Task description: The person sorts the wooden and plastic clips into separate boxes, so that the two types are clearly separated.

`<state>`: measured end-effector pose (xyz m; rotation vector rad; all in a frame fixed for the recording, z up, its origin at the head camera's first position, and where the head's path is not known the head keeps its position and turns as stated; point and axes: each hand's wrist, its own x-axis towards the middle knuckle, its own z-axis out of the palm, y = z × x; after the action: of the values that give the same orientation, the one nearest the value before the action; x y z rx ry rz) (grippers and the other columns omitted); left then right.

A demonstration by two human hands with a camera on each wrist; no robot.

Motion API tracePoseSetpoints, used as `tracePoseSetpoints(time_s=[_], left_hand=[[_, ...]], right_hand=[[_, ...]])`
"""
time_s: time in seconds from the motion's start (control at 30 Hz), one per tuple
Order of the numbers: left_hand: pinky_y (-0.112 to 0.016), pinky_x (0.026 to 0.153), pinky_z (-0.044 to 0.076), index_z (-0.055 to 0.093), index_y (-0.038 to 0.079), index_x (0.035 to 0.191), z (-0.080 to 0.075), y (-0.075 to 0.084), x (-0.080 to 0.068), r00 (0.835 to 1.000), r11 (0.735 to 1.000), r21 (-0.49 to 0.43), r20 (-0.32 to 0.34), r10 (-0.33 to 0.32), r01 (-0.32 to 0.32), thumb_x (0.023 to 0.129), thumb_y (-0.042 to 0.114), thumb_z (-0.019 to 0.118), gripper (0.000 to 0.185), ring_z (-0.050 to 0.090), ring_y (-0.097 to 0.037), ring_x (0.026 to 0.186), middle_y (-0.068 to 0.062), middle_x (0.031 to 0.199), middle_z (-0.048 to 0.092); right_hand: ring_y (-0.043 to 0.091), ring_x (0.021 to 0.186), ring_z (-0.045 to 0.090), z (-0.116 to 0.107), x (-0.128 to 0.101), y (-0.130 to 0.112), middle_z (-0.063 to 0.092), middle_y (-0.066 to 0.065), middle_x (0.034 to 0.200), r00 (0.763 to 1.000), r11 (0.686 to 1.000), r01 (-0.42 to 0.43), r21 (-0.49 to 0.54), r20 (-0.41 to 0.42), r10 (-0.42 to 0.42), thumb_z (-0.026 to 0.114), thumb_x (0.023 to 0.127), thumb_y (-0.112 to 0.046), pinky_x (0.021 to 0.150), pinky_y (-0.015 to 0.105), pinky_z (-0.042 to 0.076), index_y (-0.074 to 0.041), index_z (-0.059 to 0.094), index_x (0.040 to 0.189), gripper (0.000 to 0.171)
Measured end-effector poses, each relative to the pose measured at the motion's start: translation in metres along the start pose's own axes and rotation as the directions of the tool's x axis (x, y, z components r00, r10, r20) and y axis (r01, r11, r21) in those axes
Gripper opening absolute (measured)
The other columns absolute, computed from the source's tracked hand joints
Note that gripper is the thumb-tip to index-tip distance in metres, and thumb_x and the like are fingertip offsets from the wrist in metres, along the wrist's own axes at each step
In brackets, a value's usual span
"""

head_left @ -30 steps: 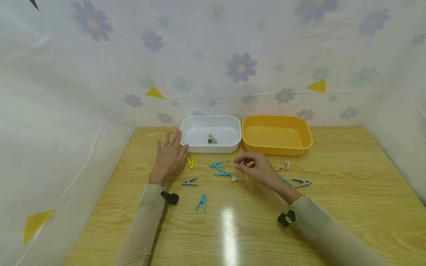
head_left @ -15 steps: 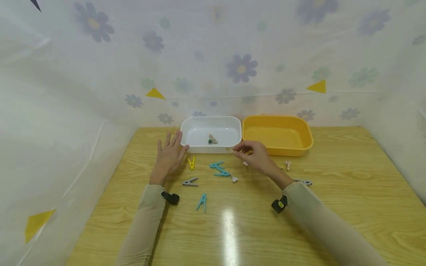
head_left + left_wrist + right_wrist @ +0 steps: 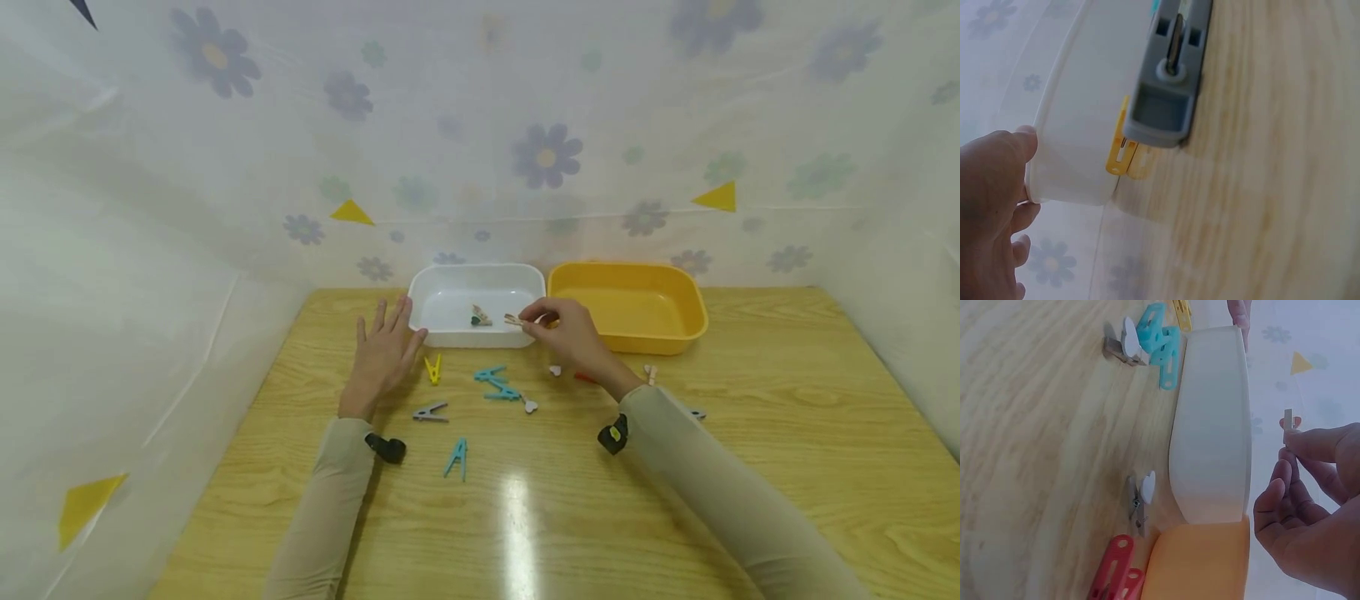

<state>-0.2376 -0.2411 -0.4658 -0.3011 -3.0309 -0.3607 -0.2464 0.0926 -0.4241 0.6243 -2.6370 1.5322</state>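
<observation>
My right hand [image 3: 566,332] pinches a small wooden clothespin [image 3: 513,320] between thumb and fingertips, over the right end of the white bin [image 3: 480,338]. In the right wrist view this clothespin [image 3: 1288,428] carries a small red decoration. A wooden clothespin with a green heart [image 3: 480,317] lies inside the white bin. My left hand [image 3: 381,354] rests at that bin's left end, its fingers stretched out and touching the rim. Close by it on the table are a yellow clothespin [image 3: 432,369] and a grey clothespin [image 3: 431,412].
An orange bin [image 3: 637,343] stands right of the white one. Blue clothespins [image 3: 502,390] lie in front, with another blue clothespin [image 3: 456,458] nearer me. White-heart clothespins [image 3: 529,406] and a red clothespin [image 3: 1112,565] also lie on the table. My right forearm covers part of its right side.
My right hand has carried the wooden clothespin up from the table and away from me, over the white bin. My left hand has stayed at the bin's left end.
</observation>
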Motion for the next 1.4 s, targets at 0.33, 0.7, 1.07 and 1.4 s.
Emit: tracePoseSetpoints(time_s=[0.33,0.7,1.07,1.4], left_hand=[[-0.069,0.12,0.0,0.01,0.011,0.166,-0.001,0.001,-0.001,1.0,1.0,-0.016,-0.003,-0.001,0.001,0.109,0.057,0.021,0.074,-0.003,-0.032,0.157,-0.004,0.172,0.01],[-0.068,0.12,0.002,0.011,0.012,0.166,0.002,0.0,-0.001,1.0,1.0,-0.013,-0.026,0.006,-0.007,0.109,0.058,0.02,0.074,-0.002,-0.031,0.157,-0.004,0.171,0.013],[-0.069,0.12,0.0,0.009,0.013,0.166,0.002,-0.001,0.0,1.0,1.0,-0.02,-0.026,0.006,-0.007,0.109,0.059,0.02,0.075,-0.003,-0.031,0.157,-0.006,0.171,0.014],[-0.069,0.12,0.001,0.011,0.012,0.166,0.003,-0.001,0.0,0.999,1.0,-0.019,-0.04,0.012,-0.013,0.11,0.057,0.022,0.073,-0.001,-0.032,0.157,-0.008,0.171,0.016]], right_hand=[[0.024,0.089,0.064,0.003,0.022,0.0,0.072,0.01,0.104,1.0,0.999,-0.022,-0.024,-0.006,0.022,0.071,0.099,-0.011,0.077,0.037,0.053,-0.005,0.076,0.106,0.011],[0.028,0.091,0.063,0.01,0.043,0.008,0.07,0.012,0.106,1.0,0.999,0.006,-0.033,0.006,-0.006,0.069,0.099,-0.007,0.082,0.041,0.055,0.0,0.074,0.108,0.013],[0.027,0.091,0.061,0.018,0.068,0.014,0.07,0.012,0.104,0.999,0.989,-0.044,-0.141,0.006,0.046,0.069,0.099,-0.009,0.083,0.039,0.055,-0.002,0.073,0.106,0.011],[0.029,0.091,0.062,0.022,0.075,0.019,0.07,0.014,0.102,1.0,0.988,-0.017,-0.153,-0.002,0.017,0.07,0.097,-0.007,0.085,0.041,0.055,-0.001,0.074,0.104,0.01]])
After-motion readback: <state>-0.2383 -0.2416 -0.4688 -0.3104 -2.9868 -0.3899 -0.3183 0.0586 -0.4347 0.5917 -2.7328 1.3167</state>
